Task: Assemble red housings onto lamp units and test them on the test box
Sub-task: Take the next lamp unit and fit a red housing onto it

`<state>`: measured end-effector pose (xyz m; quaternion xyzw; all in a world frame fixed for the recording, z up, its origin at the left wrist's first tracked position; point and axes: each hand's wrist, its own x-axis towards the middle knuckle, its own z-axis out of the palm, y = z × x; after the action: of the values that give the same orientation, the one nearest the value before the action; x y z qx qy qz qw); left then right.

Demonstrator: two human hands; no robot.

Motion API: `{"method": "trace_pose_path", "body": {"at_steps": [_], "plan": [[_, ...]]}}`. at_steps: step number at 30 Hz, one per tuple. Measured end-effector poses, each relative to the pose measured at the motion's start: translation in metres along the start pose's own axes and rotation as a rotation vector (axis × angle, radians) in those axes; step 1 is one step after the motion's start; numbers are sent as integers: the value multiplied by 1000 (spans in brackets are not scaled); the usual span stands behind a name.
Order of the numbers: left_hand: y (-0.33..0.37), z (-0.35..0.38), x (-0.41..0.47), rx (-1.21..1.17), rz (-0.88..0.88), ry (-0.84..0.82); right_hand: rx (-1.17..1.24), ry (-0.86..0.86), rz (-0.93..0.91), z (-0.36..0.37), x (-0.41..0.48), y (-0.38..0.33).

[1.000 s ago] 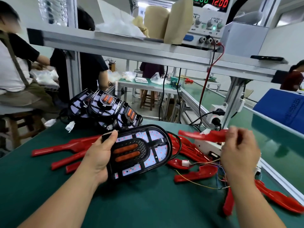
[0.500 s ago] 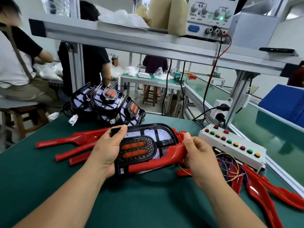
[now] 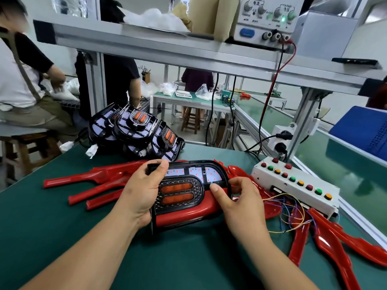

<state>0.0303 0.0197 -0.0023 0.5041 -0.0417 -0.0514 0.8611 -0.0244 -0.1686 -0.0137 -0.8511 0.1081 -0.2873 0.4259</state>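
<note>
A black lamp unit [image 3: 184, 185] with two orange lenses lies tilted on the green mat at the centre. My left hand [image 3: 142, 191] grips its left end, thumb on the top edge. A red housing [image 3: 186, 213] lies along the unit's lower edge. My right hand [image 3: 236, 201] holds the housing's right end and presses its thumb on the unit's face. The white test box [image 3: 297, 185] with red, green and yellow buttons stands to the right, coloured wires [image 3: 289, 210] trailing from it.
Loose red housings lie left [image 3: 83, 178] and right [image 3: 335, 243] of the hands. A stack of black lamp units [image 3: 136, 132] stands behind. An aluminium shelf [image 3: 188, 51] overhead carries a power supply [image 3: 268, 17]. Other people sit at the far left.
My right hand picked a red housing from the right, brought it to the lamp unit and laid it along the unit's lower edge. My left hand kept hold of the unit.
</note>
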Motion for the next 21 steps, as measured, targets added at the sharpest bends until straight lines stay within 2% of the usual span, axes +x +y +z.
{"method": "trace_pose_path", "body": {"at_steps": [3,6,10,15,18,21], "plan": [[2,1,-1,-10,-6,-2,22,-21,46,0,1,2],[4,-1,-1,-18,-23,6,156,-99,117,0,-1,2],[6,2,-4,-22,-13,48,320,-232,72,2,-4,0],[13,10,-12,-6,24,56,484,-231,49,2,-4,-3],[18,16,-19,-49,60,-94,640,-145,111,1,-2,-4],[13,20,-32,255,100,-326,726,-16,164,-5,3,-6]]}}
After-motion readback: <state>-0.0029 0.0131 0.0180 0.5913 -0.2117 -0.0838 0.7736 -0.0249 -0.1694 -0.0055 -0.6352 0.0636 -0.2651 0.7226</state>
